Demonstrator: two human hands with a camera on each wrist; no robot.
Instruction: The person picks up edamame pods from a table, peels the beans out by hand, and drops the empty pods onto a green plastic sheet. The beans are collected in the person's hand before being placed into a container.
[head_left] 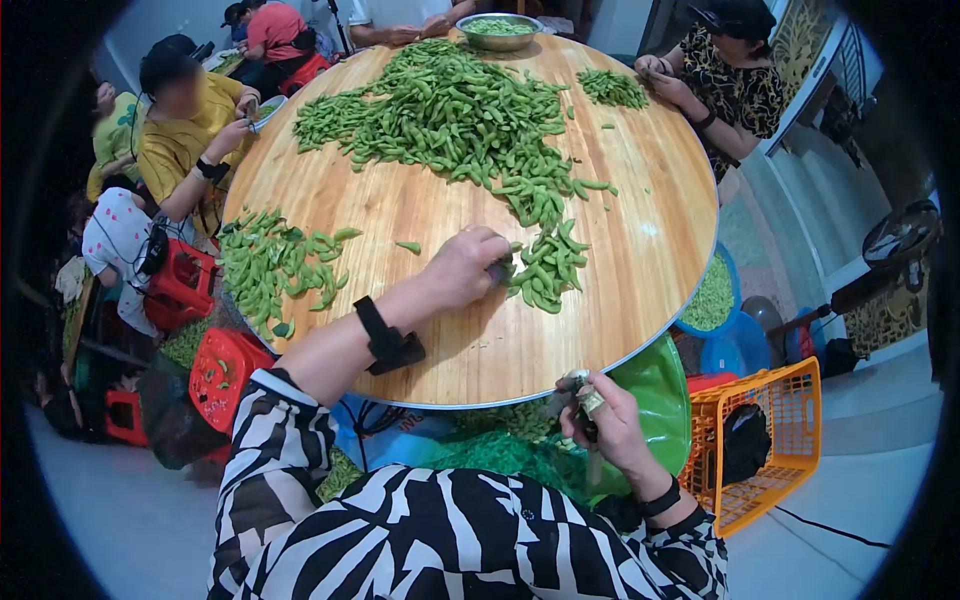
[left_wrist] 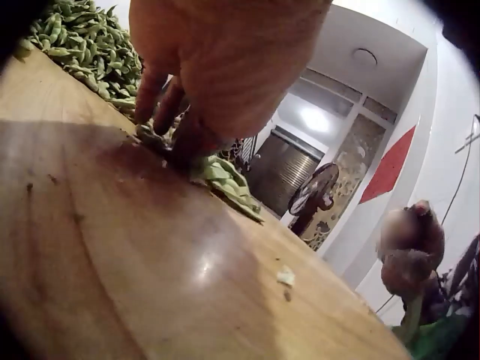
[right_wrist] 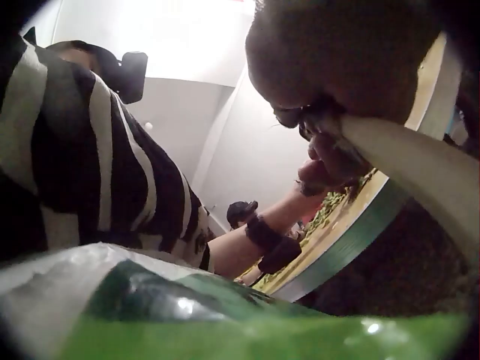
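On the round wooden table (head_left: 620,290), my left hand (head_left: 462,268) reaches palm down to the near end of a trail of green soybean pods (head_left: 548,265). In the left wrist view its fingers (left_wrist: 171,105) bend down and pinch at pods on the tabletop, with more pods (left_wrist: 229,184) just beyond. The fingertips are partly hidden. My right hand (head_left: 618,428) is off the table's front edge, its fingers curled round a slim tool with a long pale part (right_wrist: 412,154); I cannot tell its kind. A whitish piece (head_left: 590,400) shows at the thumb and fingertips.
A large heap of pods (head_left: 450,110) covers the table's far side, with a smaller heap (head_left: 265,262) at left. People sit around. Below the edge are a green bag (head_left: 650,400), an orange crate (head_left: 765,430), a basin of beans (head_left: 712,295) and a red stool (head_left: 222,375).
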